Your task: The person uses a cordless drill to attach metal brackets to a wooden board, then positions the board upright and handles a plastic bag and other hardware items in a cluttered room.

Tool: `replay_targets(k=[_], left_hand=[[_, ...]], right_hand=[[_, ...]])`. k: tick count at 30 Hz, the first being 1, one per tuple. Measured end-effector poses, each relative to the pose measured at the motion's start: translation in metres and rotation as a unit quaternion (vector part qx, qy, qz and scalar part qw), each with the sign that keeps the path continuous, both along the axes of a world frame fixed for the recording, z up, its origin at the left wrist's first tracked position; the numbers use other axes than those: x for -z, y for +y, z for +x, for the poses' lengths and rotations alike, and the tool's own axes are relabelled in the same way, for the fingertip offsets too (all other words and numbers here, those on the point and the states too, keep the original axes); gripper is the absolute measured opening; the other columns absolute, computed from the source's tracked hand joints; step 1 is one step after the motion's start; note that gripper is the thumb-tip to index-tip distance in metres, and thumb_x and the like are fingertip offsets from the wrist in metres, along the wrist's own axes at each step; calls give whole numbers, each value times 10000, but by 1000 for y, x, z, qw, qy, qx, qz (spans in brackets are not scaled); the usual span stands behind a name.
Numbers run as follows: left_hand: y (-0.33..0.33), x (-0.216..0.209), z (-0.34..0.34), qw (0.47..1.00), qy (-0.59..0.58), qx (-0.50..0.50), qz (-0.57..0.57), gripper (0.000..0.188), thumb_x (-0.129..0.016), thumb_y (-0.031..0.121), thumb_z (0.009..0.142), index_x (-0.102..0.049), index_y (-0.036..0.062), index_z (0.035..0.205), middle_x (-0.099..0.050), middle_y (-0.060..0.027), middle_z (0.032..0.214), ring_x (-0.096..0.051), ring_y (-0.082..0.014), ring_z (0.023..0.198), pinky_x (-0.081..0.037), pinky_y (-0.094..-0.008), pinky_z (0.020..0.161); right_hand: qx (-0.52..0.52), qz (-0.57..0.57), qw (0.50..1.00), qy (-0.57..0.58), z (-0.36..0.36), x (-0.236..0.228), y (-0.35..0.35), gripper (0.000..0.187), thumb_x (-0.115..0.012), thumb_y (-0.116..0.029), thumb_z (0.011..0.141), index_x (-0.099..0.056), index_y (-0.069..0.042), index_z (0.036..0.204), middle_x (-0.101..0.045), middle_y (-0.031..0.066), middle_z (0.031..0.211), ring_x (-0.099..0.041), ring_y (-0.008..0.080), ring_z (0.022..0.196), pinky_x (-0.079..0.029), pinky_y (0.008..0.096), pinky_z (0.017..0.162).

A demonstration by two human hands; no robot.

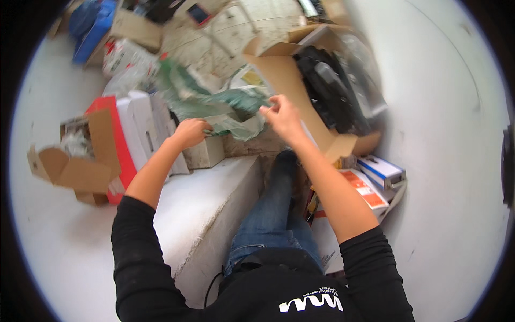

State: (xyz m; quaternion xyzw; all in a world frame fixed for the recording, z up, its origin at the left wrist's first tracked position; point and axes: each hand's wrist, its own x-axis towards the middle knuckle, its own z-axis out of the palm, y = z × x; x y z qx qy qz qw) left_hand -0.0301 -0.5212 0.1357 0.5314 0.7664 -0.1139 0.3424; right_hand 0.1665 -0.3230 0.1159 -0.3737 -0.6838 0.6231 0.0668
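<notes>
A thin, see-through green plastic bag is stretched out in front of me, crumpled and partly blurred. My left hand is closed on its near edge, with the fingertips partly hidden by the film. Further right, my right hand pinches the bag's right side between thumb and fingers. Below the bag, close to my left hand, a white box stands on the floor, its upper part covered by the green film.
Left, an opened brown carton leans by red and white boxes. Right, a large open carton holds black equipment. A white ledge lies beside my legs; smaller boxes stand right. A phone rests on a stool.
</notes>
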Motion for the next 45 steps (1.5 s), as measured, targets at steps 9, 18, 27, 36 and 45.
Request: replay_targets(k=[9, 18, 27, 36, 45], left_hand=[[22, 32, -32, 972, 224, 19, -73, 306, -436, 264, 824, -558, 60, 1017, -591, -231, 967, -549, -398, 931, -438, -482, 778], [36, 40, -45, 934, 303, -174, 73, 340, -453, 264, 758, -643, 25, 908, -628, -201, 933, -598, -350, 879, -457, -441, 774], [110, -48, 371, 942, -89, 283, 155, 249, -471, 169, 864, -621, -17, 936, -602, -116, 678, -605, -176, 592, -467, -288, 511], [51, -81, 563, 852, -105, 508, 63, 242, -494, 252, 873, -625, 61, 943, -634, -140, 801, -616, -290, 749, -461, -369, 649], [-14, -36, 693, 738, -288, 608, 57, 195, -563, 237, 825, -631, 72, 906, -602, -123, 844, -590, -291, 780, -460, -370, 667]], right_hand=[[216, -133, 965, -63, 304, -41, -112, 288, -595, -249, 779, -566, -32, 966, -636, 130, 827, -619, 248, 785, -470, 347, 707], [657, -259, 676, -212, 594, -58, -424, 207, -575, -203, 821, -584, -29, 934, -626, 66, 809, -608, 138, 648, -486, 276, 551], [787, -330, 502, -144, 607, 3, -559, 189, -540, -188, 851, -585, -44, 966, -622, 69, 825, -596, 148, 657, -477, 306, 549], [826, -342, 417, -164, 545, 3, -581, 207, -560, -190, 828, -584, -55, 983, -616, 38, 825, -593, 122, 685, -477, 278, 528], [854, -283, 397, -180, 557, -17, -580, 217, -563, -213, 823, -596, -45, 957, -624, 88, 839, -599, 195, 722, -469, 331, 666]])
